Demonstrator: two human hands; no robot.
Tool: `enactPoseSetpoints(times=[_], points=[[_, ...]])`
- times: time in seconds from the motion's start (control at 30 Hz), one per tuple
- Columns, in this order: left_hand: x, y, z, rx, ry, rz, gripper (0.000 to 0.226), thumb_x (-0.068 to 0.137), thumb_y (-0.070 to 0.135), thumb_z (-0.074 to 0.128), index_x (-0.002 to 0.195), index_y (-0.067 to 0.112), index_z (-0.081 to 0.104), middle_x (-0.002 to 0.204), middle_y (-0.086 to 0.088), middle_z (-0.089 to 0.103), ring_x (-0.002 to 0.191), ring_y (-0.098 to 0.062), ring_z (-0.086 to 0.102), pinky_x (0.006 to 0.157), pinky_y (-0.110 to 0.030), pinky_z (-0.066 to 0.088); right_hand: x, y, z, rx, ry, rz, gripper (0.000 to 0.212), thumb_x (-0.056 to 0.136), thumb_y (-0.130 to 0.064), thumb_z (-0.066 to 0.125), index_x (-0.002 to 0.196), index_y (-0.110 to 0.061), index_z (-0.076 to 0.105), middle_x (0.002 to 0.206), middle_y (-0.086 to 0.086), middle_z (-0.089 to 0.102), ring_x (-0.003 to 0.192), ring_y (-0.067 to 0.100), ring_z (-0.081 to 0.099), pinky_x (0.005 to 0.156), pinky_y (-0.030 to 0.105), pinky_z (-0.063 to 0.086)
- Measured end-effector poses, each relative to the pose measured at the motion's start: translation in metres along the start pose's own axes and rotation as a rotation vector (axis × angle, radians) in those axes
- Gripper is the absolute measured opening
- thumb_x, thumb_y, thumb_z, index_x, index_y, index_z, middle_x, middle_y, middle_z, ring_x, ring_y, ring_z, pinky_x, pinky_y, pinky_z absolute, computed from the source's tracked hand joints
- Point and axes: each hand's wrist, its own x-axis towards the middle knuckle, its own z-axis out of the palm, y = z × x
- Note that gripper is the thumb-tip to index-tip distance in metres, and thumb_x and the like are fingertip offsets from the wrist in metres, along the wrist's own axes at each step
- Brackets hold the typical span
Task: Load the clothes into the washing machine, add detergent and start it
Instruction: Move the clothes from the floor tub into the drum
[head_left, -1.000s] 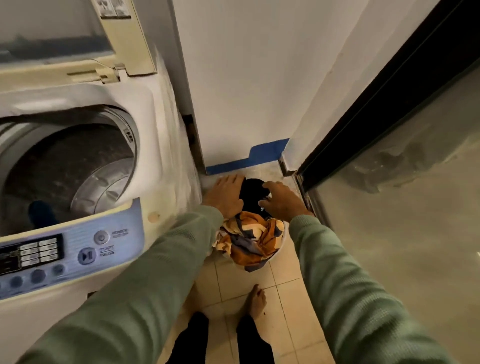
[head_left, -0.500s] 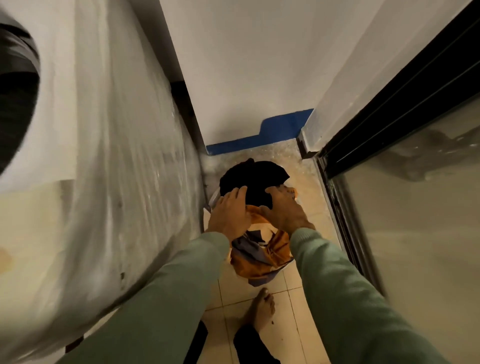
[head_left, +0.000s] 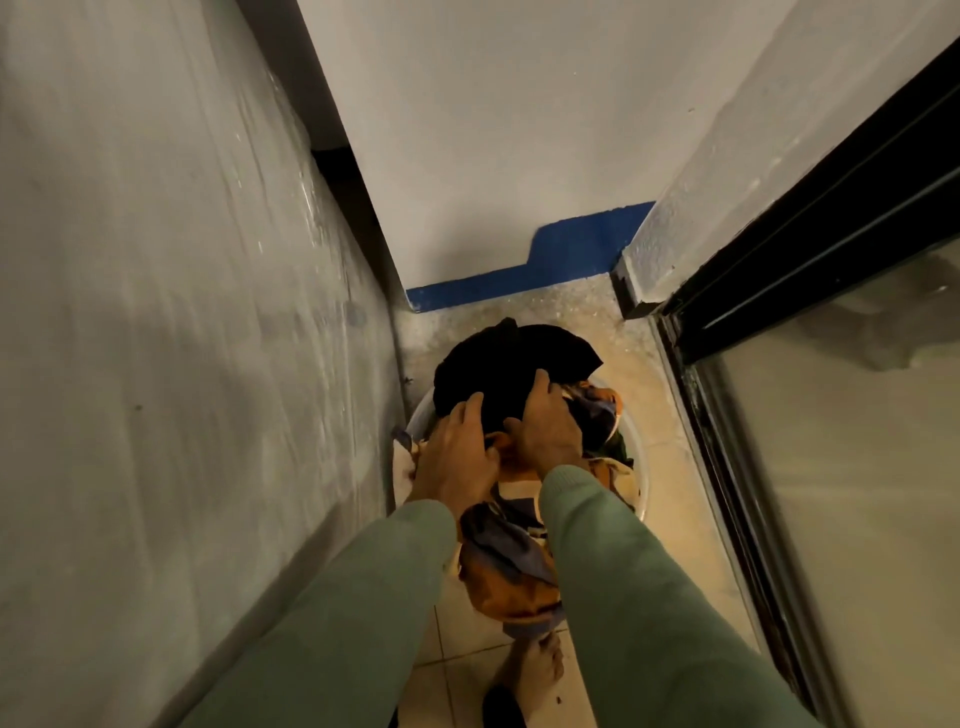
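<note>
A white laundry basket stands on the floor in the narrow gap beside the washing machine. It is heaped with clothes: a black garment on top at the far side and an orange, cream and navy patterned cloth spilling over the near rim. My left hand and my right hand press down side by side on the pile, fingers curled into the near edge of the black garment. The washing machine's white side panel fills the left; its drum and controls are out of view.
A white wall with a blue painted base strip closes the far end. A black-framed sliding glass door runs along the right. My bare foot stands on the beige tiled floor just behind the basket.
My head has dropped and turned right, so the washer's drum and control panel left the view. Both hands sank lower onto the pile and closed on the black garment.
</note>
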Motion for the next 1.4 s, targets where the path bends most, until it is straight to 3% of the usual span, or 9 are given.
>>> enactPoseSetpoints(times=[0.13,0.2,0.37,0.53,0.83,0.97,1.13,1.23,1.4], points=[[0.001,0.004,-0.005,-0.006,0.002,0.006,0.071,0.093,0.013,0.051,0.153,0.017,0.012,0.157,-0.009,0.025,0.141,-0.028,0.031,0.113,-0.044,0.032,-0.003,-0.001,0.001,-0.04,0.06,-0.052,0.028,0.094,-0.008,0.049,0.121,-0.003,0.051,0.124,0.018,0.052,0.115,0.038,0.051,0.089,0.047,0.046],[-0.001,0.008,-0.008,-0.019,0.001,0.004,0.072,0.093,0.013,0.05,0.153,0.018,0.012,0.157,-0.01,0.025,0.141,-0.028,0.03,0.113,-0.044,0.032,-0.009,0.002,-0.001,-0.043,0.053,-0.082,0.022,0.094,-0.009,0.049,0.113,-0.002,0.056,0.121,0.019,0.052,0.112,0.04,0.051,0.088,0.047,0.045],[-0.024,0.024,-0.034,-0.029,0.019,-0.019,0.07,0.095,0.015,0.051,0.153,0.018,0.011,0.157,-0.009,0.024,0.142,-0.027,0.027,0.114,-0.037,0.025,-0.031,0.013,-0.039,-0.214,-0.078,-0.104,0.035,0.094,-0.018,0.049,0.126,-0.008,0.055,0.133,0.017,0.043,0.128,0.039,0.034,0.106,0.053,0.028],[-0.06,0.052,-0.075,-0.049,0.029,0.001,0.071,0.092,0.016,0.054,0.152,0.02,0.016,0.154,-0.01,0.032,0.139,-0.028,0.034,0.114,-0.042,0.032,-0.074,0.014,-0.099,-0.137,-0.222,-0.12,0.04,0.094,-0.014,0.045,0.135,-0.014,0.047,0.138,0.018,0.047,0.128,0.04,0.04,0.107,0.052,0.024],[-0.121,0.09,-0.133,-0.049,-0.097,0.045,0.082,0.083,0.006,0.058,0.152,0.021,0.016,0.148,-0.012,0.038,0.132,-0.032,0.041,0.106,-0.048,0.039,-0.153,-0.006,-0.179,-0.316,-0.143,-0.203,0.041,0.095,-0.011,0.041,0.135,-0.017,0.047,0.134,0.013,0.053,0.122,0.034,0.048,0.102,0.047,0.029],[-0.14,0.109,-0.154,-0.039,-0.123,0.082,0.086,0.079,0.009,0.063,0.149,0.026,0.018,0.138,-0.013,0.047,0.12,-0.035,0.05,0.1,-0.051,0.045,-0.178,-0.005,-0.195,-0.347,-0.108,-0.206,0.04,0.097,-0.014,0.039,0.136,-0.022,0.045,0.132,0.014,0.054,0.119,0.034,0.049,0.098,0.044,0.032],[-0.16,0.129,-0.174,-0.005,-0.151,0.131,0.082,0.083,0.006,0.064,0.15,0.021,0.018,0.143,-0.016,0.042,0.124,-0.035,0.048,0.103,-0.046,0.044,-0.202,-0.015,-0.22,-0.407,-0.004,-0.22,0.037,0.097,-0.017,0.041,0.133,-0.021,0.044,0.126,0.012,0.057,0.118,0.032,0.049,0.095,0.043,0.034],[-0.169,0.135,-0.181,0.004,-0.143,0.145,0.083,0.086,0.005,0.063,0.152,0.02,0.016,0.146,-0.013,0.04,0.128,-0.031,0.045,0.103,-0.034,0.04,-0.208,-0.025,-0.239,-0.405,0.042,-0.256,0.034,0.096,-0.018,0.041,0.13,-0.022,0.046,0.126,0.012,0.058,0.116,0.032,0.051,0.095,0.043,0.034],[-0.181,0.146,-0.194,-0.004,-0.136,0.172,0.087,0.085,0.005,0.066,0.153,0.018,0.012,0.148,-0.015,0.037,0.13,-0.03,0.043,0.098,-0.027,0.037,-0.218,-0.05,-0.283,-0.328,0.172,-0.335,0.029,0.095,-0.012,0.041,0.122,-0.016,0.05,0.115,0.016,0.06,0.107,0.036,0.055,0.08,0.039,0.036]])
